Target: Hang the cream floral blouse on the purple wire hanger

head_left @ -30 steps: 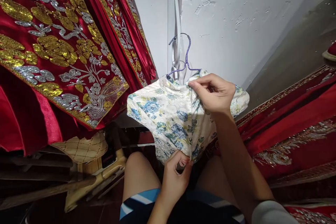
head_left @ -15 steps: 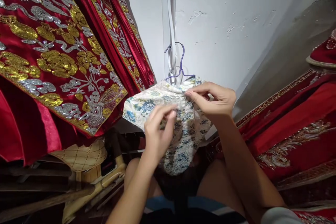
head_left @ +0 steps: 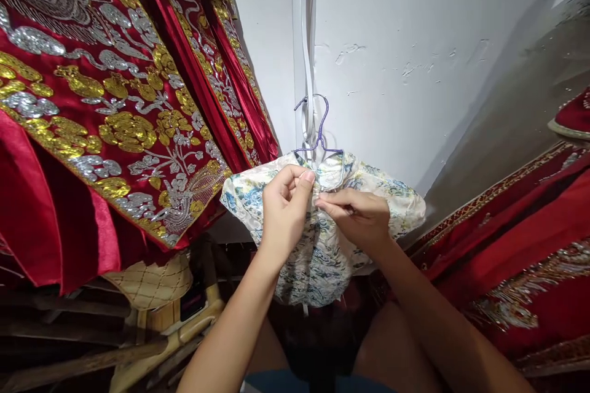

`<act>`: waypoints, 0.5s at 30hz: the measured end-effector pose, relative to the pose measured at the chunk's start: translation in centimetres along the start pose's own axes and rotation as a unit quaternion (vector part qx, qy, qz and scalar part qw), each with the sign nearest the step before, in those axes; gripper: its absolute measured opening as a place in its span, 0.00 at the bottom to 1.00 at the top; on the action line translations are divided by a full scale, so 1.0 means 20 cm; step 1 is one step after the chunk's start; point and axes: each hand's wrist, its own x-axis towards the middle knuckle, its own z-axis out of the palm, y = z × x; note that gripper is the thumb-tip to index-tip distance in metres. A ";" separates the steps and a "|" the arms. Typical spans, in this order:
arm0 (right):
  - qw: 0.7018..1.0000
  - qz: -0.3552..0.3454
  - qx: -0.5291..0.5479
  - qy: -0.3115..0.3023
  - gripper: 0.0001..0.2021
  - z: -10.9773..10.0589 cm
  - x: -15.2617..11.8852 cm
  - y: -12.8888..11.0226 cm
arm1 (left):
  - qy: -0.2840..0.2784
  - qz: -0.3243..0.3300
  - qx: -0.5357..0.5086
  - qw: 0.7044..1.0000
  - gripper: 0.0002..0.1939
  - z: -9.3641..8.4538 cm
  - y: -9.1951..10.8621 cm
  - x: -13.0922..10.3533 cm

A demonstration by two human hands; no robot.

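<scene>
A floral blouse (head_left: 318, 270) in white, blue and yellow hangs on a purple hanger (head_left: 321, 129) in front of me. My left hand (head_left: 286, 199) pinches the blouse's front edge just under the neckline, thumb and fingers pressed together. Right beside it, my right hand (head_left: 354, 212) has its thumb and forefinger closed on the same front opening. The fingertips of both hands nearly meet. Whatever fastener may lie between them is too small to make out.
Red garments with gold and silver sequins (head_left: 129, 129) hang at the left. More red beaded cloth (head_left: 516, 258) is at the right. A white strap (head_left: 308, 43) runs down the wall (head_left: 391, 31) to the hanger. A wooden chair (head_left: 184, 325) stands at lower left.
My left hand has moved up to the neckline and closed on the blouse. My right hand has shifted slightly down and left along the front. The blouse's right sleeve now shows.
</scene>
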 end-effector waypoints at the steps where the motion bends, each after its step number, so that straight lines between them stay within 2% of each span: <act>1: 1.000 0.011 0.004 0.002 0.04 0.00 -0.01 0.00 | 0.001 -0.001 0.001 1.000 0.15 0.00 0.00 0.00; 5: 0.998 0.055 0.013 -0.012 0.04 0.01 -0.05 0.01 | 0.010 0.018 0.029 0.999 0.14 0.02 0.00 0.01; 8: 0.988 0.099 0.032 -0.110 0.06 0.03 -0.13 0.02 | 0.079 0.066 0.053 0.993 0.13 0.00 0.01 0.06; 11: 0.955 0.197 0.076 -0.208 0.07 0.03 -0.23 0.02 | 0.174 0.117 0.077 0.975 0.12 -0.11 0.00 0.14; 13: 0.937 0.249 0.122 -0.212 0.10 0.01 -0.28 0.01 | 0.219 0.137 0.094 0.961 0.12 -0.21 -0.03 0.18; 15: 0.929 0.279 0.165 -0.178 0.14 -0.01 -0.31 -0.01 | 0.258 0.138 0.096 0.951 0.11 -0.33 -0.08 0.21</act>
